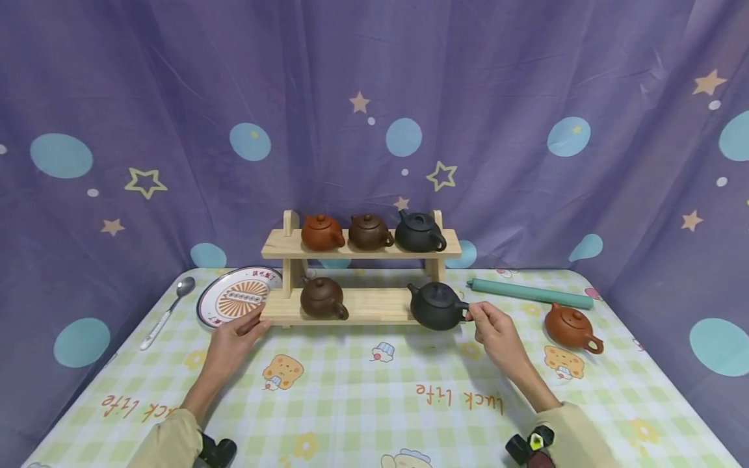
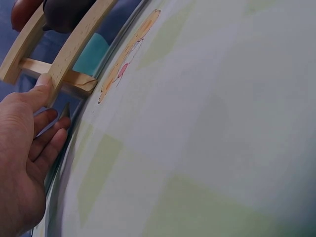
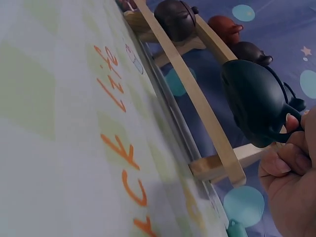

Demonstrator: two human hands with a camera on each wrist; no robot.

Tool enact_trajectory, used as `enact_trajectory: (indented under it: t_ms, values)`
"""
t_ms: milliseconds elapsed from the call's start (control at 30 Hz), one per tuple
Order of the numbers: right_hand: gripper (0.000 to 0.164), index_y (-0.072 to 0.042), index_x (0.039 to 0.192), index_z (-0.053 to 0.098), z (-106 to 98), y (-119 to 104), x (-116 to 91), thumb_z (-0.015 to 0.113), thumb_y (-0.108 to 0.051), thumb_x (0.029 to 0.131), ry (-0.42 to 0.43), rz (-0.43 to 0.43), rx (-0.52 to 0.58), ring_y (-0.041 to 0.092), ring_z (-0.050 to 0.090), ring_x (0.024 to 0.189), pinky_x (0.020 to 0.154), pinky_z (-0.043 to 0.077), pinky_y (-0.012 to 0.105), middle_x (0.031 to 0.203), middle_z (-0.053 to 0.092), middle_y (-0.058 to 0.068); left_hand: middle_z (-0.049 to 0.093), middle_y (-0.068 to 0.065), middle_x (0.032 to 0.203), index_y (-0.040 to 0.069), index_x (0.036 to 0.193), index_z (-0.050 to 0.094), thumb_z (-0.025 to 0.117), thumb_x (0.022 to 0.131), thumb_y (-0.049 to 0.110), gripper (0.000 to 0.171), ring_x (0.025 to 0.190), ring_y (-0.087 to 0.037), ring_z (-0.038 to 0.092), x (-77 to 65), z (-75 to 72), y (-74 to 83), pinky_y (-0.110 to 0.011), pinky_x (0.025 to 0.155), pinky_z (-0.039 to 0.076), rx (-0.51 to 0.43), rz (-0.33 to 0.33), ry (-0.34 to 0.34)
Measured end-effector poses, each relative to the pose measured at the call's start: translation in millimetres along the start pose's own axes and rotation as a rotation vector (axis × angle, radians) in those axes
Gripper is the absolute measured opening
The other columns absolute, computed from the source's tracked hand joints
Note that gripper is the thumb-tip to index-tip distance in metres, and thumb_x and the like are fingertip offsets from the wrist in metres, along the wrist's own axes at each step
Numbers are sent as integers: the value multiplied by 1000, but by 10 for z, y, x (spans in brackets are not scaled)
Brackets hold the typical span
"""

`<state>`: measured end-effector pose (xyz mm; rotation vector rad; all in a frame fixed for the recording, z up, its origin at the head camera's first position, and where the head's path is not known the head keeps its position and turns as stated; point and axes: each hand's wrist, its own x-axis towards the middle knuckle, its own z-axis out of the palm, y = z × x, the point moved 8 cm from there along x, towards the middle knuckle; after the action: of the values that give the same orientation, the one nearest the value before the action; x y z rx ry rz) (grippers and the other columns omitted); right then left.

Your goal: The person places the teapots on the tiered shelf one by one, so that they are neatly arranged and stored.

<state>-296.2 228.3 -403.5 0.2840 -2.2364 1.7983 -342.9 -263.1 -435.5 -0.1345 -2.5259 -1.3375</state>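
Note:
By its handle, my right hand (image 1: 497, 335) pinches a black teapot (image 1: 437, 307), also large in the right wrist view (image 3: 256, 101). The pot is close over the right end of the lower board of a two-tier wooden rack (image 1: 374, 305), its body overlapping the front edge. At the rack's left end, my left hand (image 1: 234, 344) holds the lower board, thumb on its edge and the other fingers curled below in the left wrist view (image 2: 29, 148). A dark brown teapot (image 1: 322, 299) sits on that board's left part.
On the upper board stand a reddish teapot (image 1: 322, 234), a brown teapot (image 1: 368, 233) and a second black teapot (image 1: 419, 233). A plate (image 1: 213, 292) and a spoon (image 1: 170, 315) lie at left. A green rod (image 1: 532, 294) and another reddish teapot (image 1: 570, 327) are at right.

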Motion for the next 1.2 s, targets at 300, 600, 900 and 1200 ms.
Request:
enact_trajectory:
  t_ms: [300,600,900,1200]
  values:
    - [35,8,95,61,226,-11,78,49,-20,112,-13,17,38,7,33,51,49,28,22,60,38,-2,63,-22,132,-2,144,56,72,101,26,54,119,-36,65,-9,-6,-10,-4,84,47,0,-3,-1]
    - [32,10,95,61,425,-12,160,50,-16,112,-16,19,74,7,34,52,49,30,20,61,38,-3,63,-21,133,-1,144,56,72,101,28,55,119,-35,65,-12,-1,3,-4,84,47,-4,-6,-4]
    - [32,7,94,62,545,-15,202,51,-17,112,-7,10,34,8,37,53,49,31,21,62,42,-2,63,-21,134,-1,145,55,71,101,28,55,120,-35,64,-5,6,21,-5,83,48,-7,-8,-9]
    - [31,9,96,62,691,-9,259,52,-16,111,-17,21,61,10,36,51,50,31,22,62,40,0,63,-21,133,-1,144,56,72,101,27,54,119,-35,64,-7,3,15,-5,83,48,-8,-13,-3]
